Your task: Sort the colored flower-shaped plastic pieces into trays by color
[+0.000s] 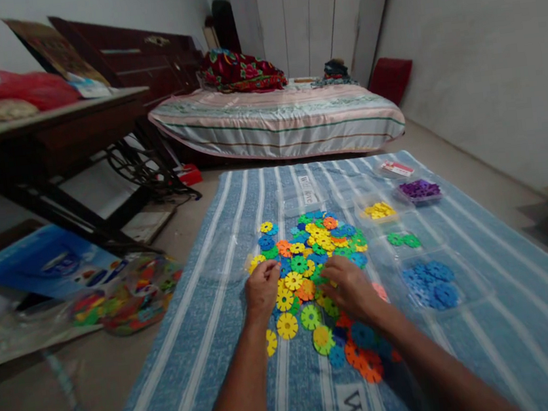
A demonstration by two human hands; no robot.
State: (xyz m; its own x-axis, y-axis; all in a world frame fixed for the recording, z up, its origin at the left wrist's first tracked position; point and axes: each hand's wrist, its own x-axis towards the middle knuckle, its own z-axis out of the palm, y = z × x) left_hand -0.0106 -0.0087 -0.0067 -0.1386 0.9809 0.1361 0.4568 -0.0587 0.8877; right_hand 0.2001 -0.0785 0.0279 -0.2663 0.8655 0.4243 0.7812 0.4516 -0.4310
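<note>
A loose pile of notched plastic discs (294,281) in yellow, green, blue and orange spreads over the striped cloth in front of me. At its left edge is my left hand (262,290), thumb and fingertips pinched together; whatever may be between them is too small to make out. My right hand (347,284) reaches into the right side of the pile with its fingers curled down, and the hand itself hides what they grip. Near my right forearm lie orange discs (371,366) and a light green disc (311,317) sits between the hands.
Right of the pile, clear boxes hold blue discs (431,285), green discs (403,239), yellow pieces (378,210) and purple pieces (419,189). A clear container (301,202) stands behind the pile. A bag of colourful pieces (138,293) lies left of the table; a bed (279,122) stands beyond.
</note>
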